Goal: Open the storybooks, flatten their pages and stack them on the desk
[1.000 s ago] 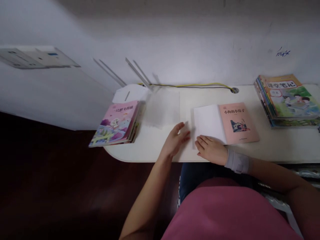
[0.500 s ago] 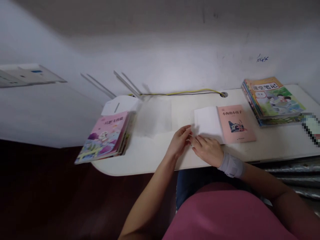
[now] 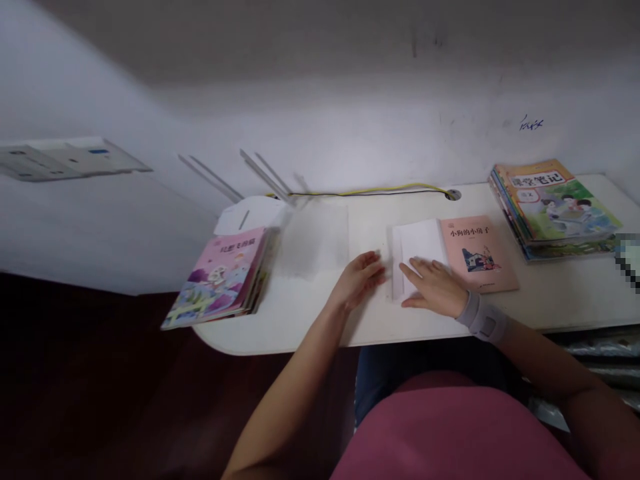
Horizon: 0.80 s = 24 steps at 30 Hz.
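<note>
A pink-covered book (image 3: pixel 479 257) lies opened out on the white table, its cover facing up on the right and a white panel (image 3: pixel 420 233) on the left. What looks like a clear plastic edge (image 3: pixel 397 267) runs along the panel's left side. My right hand (image 3: pixel 435 287), with a grey band at the wrist, rests on the white panel with its fingers spread. Just left of the book is my left hand (image 3: pixel 363 277), its fingers loosely bent and apart, with nothing visible in them. A translucent sheet (image 3: pixel 315 240) lies flat beyond my left hand.
A stack of picture books (image 3: pixel 217 277) overhangs the table's left end, before a white device (image 3: pixel 250 213) with antennas. Another book stack (image 3: pixel 560 203) stands at the right. A yellow cable (image 3: pixel 380 190) runs along the wall to a hole. The table's front edge (image 3: pixel 300 350) is near my body.
My hands have separated. The right hand has moved right onto the white panel with its fingers spread, and the left stays beside the book. The view has shifted slightly.
</note>
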Available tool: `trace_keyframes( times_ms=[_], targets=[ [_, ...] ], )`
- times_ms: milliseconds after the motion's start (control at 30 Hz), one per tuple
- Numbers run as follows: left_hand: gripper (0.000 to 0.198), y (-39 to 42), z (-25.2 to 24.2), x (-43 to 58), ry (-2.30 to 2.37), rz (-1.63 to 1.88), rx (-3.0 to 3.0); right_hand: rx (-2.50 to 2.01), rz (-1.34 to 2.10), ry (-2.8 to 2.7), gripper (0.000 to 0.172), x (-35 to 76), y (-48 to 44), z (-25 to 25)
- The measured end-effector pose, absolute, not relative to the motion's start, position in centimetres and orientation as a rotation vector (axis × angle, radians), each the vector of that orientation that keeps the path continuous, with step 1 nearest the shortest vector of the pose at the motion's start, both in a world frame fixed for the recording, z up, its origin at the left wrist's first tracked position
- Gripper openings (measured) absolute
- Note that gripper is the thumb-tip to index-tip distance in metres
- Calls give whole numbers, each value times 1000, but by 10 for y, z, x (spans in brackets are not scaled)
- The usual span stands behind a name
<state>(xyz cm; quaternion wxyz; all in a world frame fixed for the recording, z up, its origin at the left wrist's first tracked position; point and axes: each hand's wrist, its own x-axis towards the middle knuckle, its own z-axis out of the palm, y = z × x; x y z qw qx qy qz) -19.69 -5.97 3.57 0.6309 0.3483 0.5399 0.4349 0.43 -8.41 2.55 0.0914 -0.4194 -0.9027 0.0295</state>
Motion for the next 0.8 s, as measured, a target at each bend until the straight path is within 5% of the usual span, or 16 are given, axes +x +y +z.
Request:
trace_keyframes(
  times_ms=[167,400,800],
  targets=[
    [52,-58,35,-187,1224,911,836,-1286,-57,-2689,84,-18,-100,18],
    [26,-69,37,-179,1140,944,876,-1374,-144,-2512,42,-40,-120,18],
    [63,-80,51,-148,1083,1248,1593,-1184,384,-1858,55,-6,-120,68]
  ],
)
